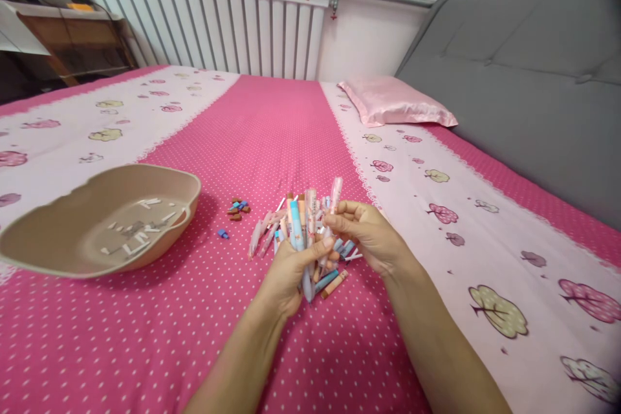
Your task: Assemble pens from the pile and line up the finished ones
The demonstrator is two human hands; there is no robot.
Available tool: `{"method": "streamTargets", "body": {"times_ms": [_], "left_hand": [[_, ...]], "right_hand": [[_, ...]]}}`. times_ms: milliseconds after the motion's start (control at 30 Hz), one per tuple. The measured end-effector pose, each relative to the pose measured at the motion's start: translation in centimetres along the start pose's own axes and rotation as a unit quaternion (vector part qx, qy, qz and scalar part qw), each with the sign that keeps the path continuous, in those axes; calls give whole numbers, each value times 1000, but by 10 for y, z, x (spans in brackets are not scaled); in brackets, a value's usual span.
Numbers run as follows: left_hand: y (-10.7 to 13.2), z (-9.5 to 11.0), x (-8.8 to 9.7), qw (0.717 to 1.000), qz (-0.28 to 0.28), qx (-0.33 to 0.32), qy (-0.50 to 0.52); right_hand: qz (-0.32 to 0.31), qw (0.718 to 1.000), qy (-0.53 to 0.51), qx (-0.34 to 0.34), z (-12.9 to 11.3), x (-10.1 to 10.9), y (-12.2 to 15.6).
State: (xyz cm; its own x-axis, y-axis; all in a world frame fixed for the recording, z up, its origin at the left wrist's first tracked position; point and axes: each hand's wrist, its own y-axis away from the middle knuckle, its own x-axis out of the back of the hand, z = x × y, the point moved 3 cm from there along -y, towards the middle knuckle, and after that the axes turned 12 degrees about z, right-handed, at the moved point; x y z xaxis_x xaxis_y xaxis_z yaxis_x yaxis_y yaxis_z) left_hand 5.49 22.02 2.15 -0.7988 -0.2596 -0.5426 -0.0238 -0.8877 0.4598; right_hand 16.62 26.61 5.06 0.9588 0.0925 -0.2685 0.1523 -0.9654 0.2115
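while the left hand [290, 272] is to the right of the shallow beige plastic basin [87, 207], its grip is closed round a fanned bundle of slim pale-blue, peach and clear-pink pens [297, 226], thumb across the front. the right hand [372, 236], farther right of the basin, has its grip nearly closed: thumb and fingers pinch one slim clear-pink pen [336, 189], tilted slightly; cannot tell whether its lower end is clear of the bundle. a loose heap of similar pens [336, 284] lies right of the basin, under and behind the hands, partly hidden. near the basin's right rim: small blue and brown pieces [237, 209]. inside the basin: short white sticks [148, 233]. beneath the basin: white-dotted magenta bedspread [194, 336].
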Motion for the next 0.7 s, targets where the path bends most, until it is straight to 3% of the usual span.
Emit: {"method": "streamTargets", "body": {"times_ms": [133,233,367,500,700], "left_hand": [[-1,3,1,1000,-8,16,3],[-1,5,1,1000,-6,6,-9],[-1,5,1,1000,1,-7,-15],[-1,4,2,1000,11,-17,-17],[-1,5,2,1000,16,-5,-9]], "right_hand": [[-40,998,-32,-43,-4,3,-1],[-72,995,-59,-38,-7,3,0],[-37,999,-27,-8,-5,3,0],[-41,999,20,12,0,0,0],[-46,999,-24,-12,-3,2,0]]}}
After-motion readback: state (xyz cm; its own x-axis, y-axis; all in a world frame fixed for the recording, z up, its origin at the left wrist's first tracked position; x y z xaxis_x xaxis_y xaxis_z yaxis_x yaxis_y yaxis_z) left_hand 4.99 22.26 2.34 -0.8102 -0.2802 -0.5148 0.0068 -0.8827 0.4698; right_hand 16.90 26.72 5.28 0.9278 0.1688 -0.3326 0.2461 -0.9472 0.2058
